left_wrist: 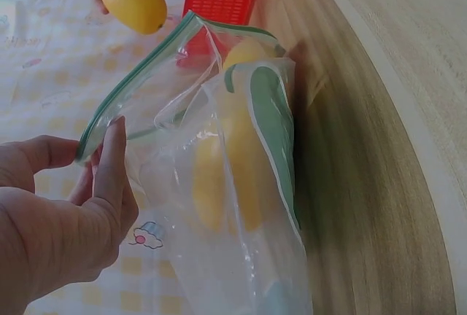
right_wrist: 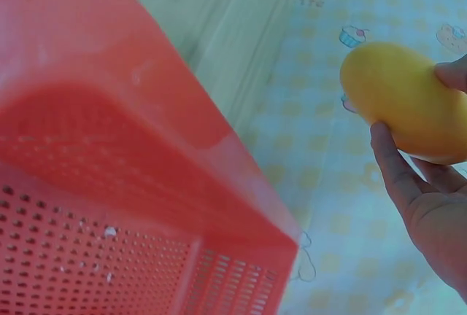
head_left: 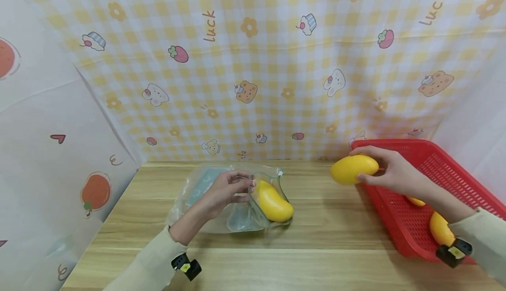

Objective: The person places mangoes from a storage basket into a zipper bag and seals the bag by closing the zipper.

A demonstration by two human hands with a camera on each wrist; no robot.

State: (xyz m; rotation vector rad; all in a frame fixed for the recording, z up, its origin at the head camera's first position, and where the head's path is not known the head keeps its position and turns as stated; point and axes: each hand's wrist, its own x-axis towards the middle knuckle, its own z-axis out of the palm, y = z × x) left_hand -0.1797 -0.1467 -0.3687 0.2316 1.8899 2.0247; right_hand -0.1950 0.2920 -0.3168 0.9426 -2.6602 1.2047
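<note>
A clear zip bag (head_left: 243,218) with a green-edged mouth lies on the wooden table, its mouth spread toward the right. My left hand (head_left: 229,192) pinches the rim of that mouth between thumb and fingers. Inside the bag, near its mouth, is a yellow mango (head_left: 274,203); in the left wrist view it shows through the plastic (left_wrist: 226,176). My right hand (head_left: 391,168) grips a second mango (head_left: 353,169) in the air, between the bag and the red basket (head_left: 389,220). Thumb and fingers press on opposite sides of it in the right wrist view (right_wrist: 405,100).
The red perforated basket stands at the right, with mangoes (head_left: 440,229) lying inside, partly hidden by my right forearm. Its raised rim is beside my right hand. A yellow checked cloth (head_left: 276,71) hangs behind the wooden table (head_left: 328,234).
</note>
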